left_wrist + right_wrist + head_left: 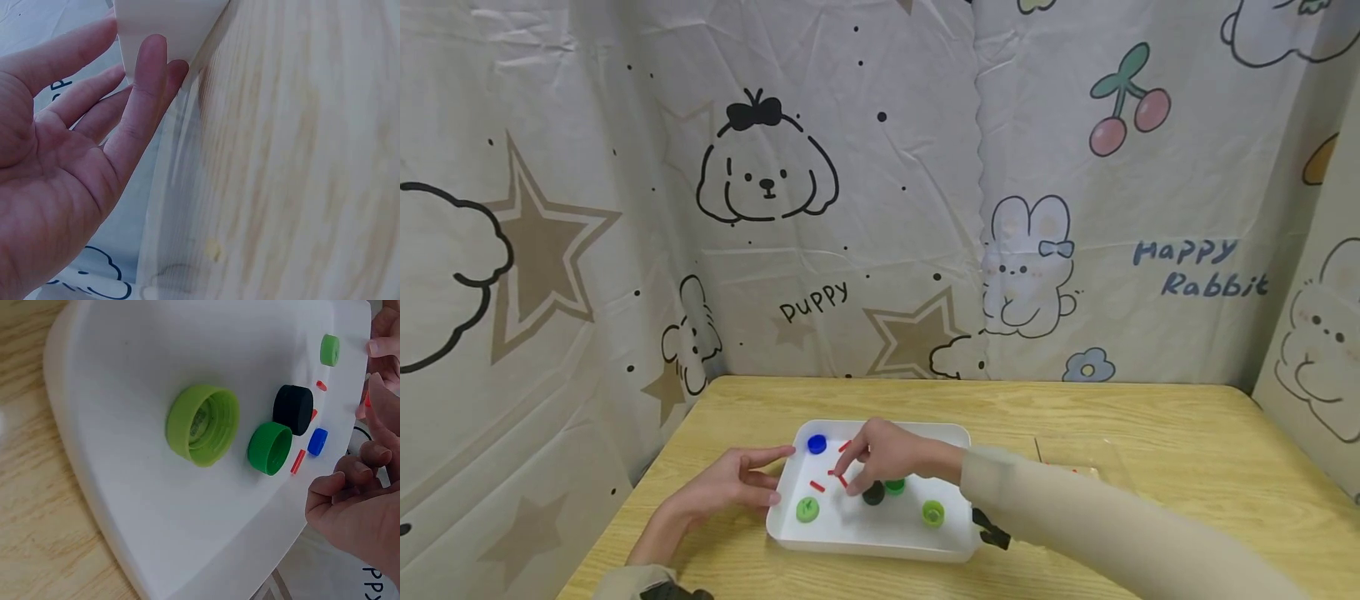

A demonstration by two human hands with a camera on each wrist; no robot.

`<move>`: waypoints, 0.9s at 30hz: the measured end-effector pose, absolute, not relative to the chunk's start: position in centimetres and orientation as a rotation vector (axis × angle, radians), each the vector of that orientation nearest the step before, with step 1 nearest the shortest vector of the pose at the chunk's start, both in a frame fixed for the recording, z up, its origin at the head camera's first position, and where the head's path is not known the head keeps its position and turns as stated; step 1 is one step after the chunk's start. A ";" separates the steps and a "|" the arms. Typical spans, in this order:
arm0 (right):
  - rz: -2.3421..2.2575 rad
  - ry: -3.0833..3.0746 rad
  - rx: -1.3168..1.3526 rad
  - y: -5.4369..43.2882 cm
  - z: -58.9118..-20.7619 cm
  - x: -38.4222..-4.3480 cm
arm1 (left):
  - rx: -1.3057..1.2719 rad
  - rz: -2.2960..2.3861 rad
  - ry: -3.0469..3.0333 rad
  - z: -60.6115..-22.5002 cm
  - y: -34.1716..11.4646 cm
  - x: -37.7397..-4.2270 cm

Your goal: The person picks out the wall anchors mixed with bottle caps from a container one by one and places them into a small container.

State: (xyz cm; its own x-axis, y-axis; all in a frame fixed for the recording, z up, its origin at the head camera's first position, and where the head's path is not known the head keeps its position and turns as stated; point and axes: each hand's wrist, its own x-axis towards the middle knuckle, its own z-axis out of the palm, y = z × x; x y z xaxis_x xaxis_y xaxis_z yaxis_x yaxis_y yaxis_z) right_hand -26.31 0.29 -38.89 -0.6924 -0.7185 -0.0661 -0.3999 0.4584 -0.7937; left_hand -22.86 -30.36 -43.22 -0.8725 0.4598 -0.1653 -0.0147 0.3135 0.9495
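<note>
A white tray [880, 546] holds bottle caps and short red sticks. My left hand [718, 490] rests its extended fingers against the tray's left wall, which also shows in the left wrist view. Over the tray's left half, my right hand [880, 454] pinches a small red stick [842, 481] between thumb and forefinger. Another red stick [817, 486] lies left of it. Near the left wall are a blue cap [817, 444] and a light green cap [807, 510]. A black cap [293, 410] sits against a dark green cap [270, 448], with a yellow-green cap [203, 425] nearer the right end.
The tray stands on a wood-grain table [1195, 467]. To its right, partly behind the right sleeve [1075, 508], lies a clear flat container [1086, 454] with some red bits. A printed curtain [880, 192] hangs behind the table.
</note>
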 end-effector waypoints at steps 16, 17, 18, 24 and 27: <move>-1.261 2.274 -0.824 3.7 -37.6 -25.8 | 0.401 1.602 2.149 -43.2 -30.4 -23.0; -1.269 2.270 -0.821 3.9 -37.6 -25.8 | 0.400 1.602 2.148 -43.2 -30.4 -23.0; -1.274 2.267 -0.821 4.2 -37.5 -25.7 | 0.398 1.600 2.148 -43.2 -30.4 -23.0; -1.305 2.246 -0.794 5.5 -37.0 -25.2 | 0.383 1.588 2.173 -43.2 -30.4 -23.0; -1.320 2.250 -0.789 6.2 -36.7 -24.8 | 0.370 1.583 2.188 -43.2 -30.3 -22.9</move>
